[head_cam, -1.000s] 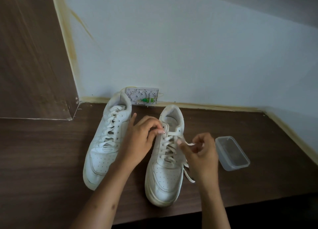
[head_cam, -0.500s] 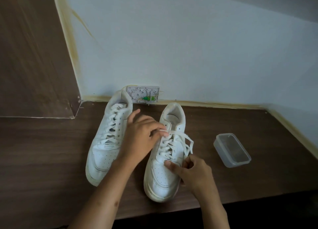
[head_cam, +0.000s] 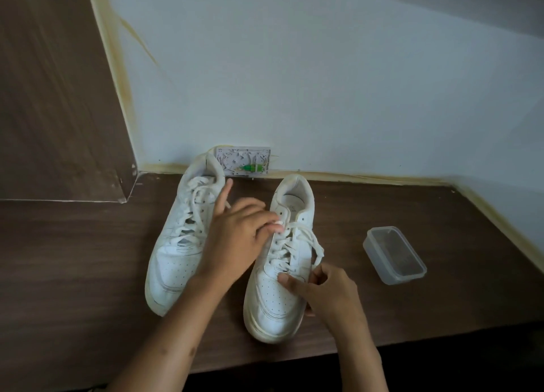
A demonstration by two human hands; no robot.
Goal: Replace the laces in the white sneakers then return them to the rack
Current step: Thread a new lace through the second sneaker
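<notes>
Right hand [head_cam: 332,291] is sitting nearest the viewer, lying against the outer side of the right sneaker [head_cam: 279,274] at its forefoot; its thumb is reaching across onto the lowest lace rows, and its fingers are curling round the loose end of the lace [head_cam: 316,248], which is looping up from the hand along the shoe's outer flank; that hand is gripping the lace. The toe of this sneaker is pointing back toward the viewer, just below and left of the right hand, near the front edge of the wooden surface [head_cam: 59,274].

Left hand [head_cam: 235,241] is lying just beyond, between the two shoes; its fingertips are bunching at the upper eyelets of the right sneaker, and they appear to be pinching the lace there, though the contact is slightly blurred; its index finger is sticking out toward the far wall. The two hands are working apart, one at each end of the lacing.

Left sneaker [head_cam: 179,244] is standing just left of the left hand, partly behind it, fully laced, untouched.

Clear plastic container [head_cam: 394,254] is lying right of the right hand, well apart from the shoe.

Beyond both hands, a small white wall plate [head_cam: 243,162] with a green part is sitting at the foot of the pale wall [head_cam: 323,82], just behind the left sneaker's heel.
</notes>
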